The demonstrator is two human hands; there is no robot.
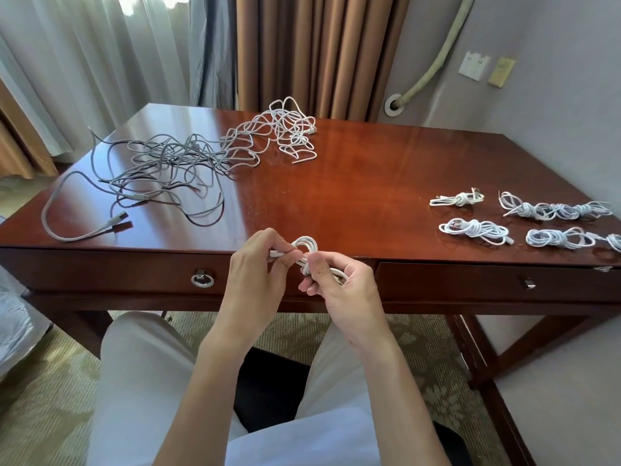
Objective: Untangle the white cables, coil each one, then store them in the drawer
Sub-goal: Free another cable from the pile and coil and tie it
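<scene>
A small coiled white cable (306,245) is held in front of the desk's front edge, between both hands. My left hand (257,264) pinches its plug end, and my right hand (339,280) grips the bundle's other side. A tangle of white cables (285,131) lies at the back of the desk. Several coiled white cables (473,230) lie in rows at the right. The left drawer (134,269) and the right drawer (487,280) are both closed.
A heap of grey cables (161,166) spreads over the left part of the wooden desk (353,183), with two plugs near the front edge. Curtains hang behind. My legs in white trousers and a dark chair seat are below the desk.
</scene>
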